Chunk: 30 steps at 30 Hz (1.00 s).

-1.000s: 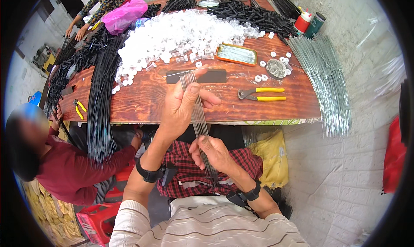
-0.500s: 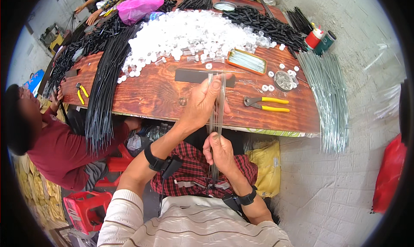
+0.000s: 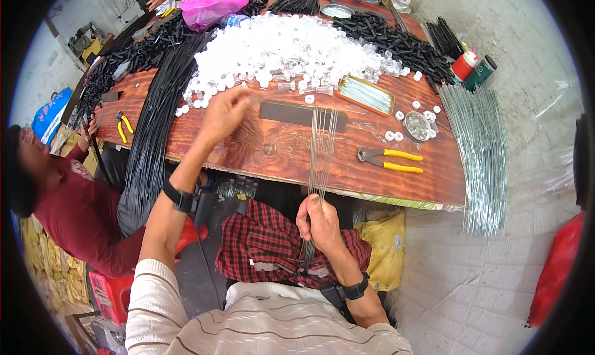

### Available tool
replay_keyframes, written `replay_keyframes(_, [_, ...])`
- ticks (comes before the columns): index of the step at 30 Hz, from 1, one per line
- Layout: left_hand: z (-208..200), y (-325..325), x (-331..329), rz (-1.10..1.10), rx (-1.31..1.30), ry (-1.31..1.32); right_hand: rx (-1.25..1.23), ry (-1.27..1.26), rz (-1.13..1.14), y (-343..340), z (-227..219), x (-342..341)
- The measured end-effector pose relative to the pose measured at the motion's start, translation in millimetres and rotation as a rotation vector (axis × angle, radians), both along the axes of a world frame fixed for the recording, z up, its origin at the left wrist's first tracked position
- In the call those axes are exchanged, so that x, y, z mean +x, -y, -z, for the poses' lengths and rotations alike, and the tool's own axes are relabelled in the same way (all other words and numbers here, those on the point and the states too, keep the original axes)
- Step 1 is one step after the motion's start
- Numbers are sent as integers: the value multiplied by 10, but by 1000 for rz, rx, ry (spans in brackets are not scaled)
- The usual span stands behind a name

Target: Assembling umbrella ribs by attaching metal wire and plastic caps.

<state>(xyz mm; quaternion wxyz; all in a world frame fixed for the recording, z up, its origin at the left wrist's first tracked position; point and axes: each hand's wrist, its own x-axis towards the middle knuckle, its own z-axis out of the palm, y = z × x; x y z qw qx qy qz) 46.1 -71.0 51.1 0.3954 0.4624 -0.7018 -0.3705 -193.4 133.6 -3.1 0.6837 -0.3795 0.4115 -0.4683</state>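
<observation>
My right hand [image 3: 320, 221] is closed around a bundle of several thin metal wires [image 3: 320, 144], low in front of the table edge. The wires stand up from the fist and fan slightly apart, with their upper ends over a flat dark strip [image 3: 288, 112] on the table. My left hand [image 3: 226, 116] is raised over the table, left of the wires and apart from them. Its fingers are curled together, slightly blurred, and whatever they hold, if anything, is hidden. Beyond it spreads a large heap of white and clear plastic pieces [image 3: 273, 51].
Yellow-handled pincers [image 3: 396, 159] lie on the right, below a tray of wires [image 3: 365, 96] and a round dish [image 3: 418, 127]. Long black rods [image 3: 152, 119] and silvery wires [image 3: 480, 163] overhang the table edge. A person in a maroon top [image 3: 80, 212] sits at left.
My left hand has let go of the wires and moved left. The wires' upper ends have spread apart, while my right hand keeps its hold. The view has shifted slightly.
</observation>
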Motion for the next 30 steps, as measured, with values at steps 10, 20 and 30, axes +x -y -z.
replay_keyframes(10, [110,474,27,-266,-163,526,13,-25,-36,29,-56,31])
replay_keyframes(20, [150,604,-276,-328,-256,631,-9,-30,-36,-23,7,47])
replay_keyframes(30, [165,468,-218,-362,-421,505,-40,-34,-77,-120,-58,22])
